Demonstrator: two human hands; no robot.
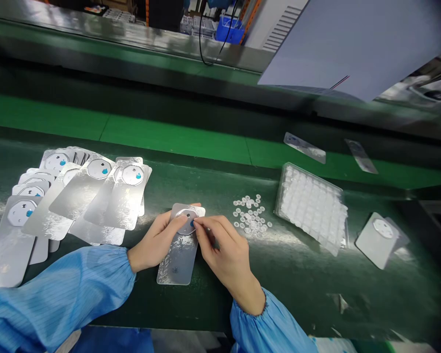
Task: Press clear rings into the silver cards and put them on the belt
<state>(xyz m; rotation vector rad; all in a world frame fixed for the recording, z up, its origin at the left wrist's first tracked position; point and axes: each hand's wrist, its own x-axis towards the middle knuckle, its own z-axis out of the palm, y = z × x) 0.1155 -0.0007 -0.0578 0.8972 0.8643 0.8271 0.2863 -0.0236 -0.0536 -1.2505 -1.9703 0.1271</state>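
Observation:
A phone back panel (176,260), silvery with a round camera area near its top, lies over the green bench in front of me. My left hand (157,241) grips its left edge, thumb on top by the camera area and fingers partly underneath. My right hand (224,247) is closed in a pinch at the right side of that camera area, beside a small blue spot. Whatever is between these fingertips is too small to make out. To the right of the hands lie several small clear round pieces (253,215), loosely scattered.
Overlapping similar panels with blue marks (115,196) spread across the left of the bench. A clear tray of small compartments (310,203) sits on the right, and beyond it two more panels (377,240) overlap. Two narrow clear strips (305,147) rest on the green ledge behind.

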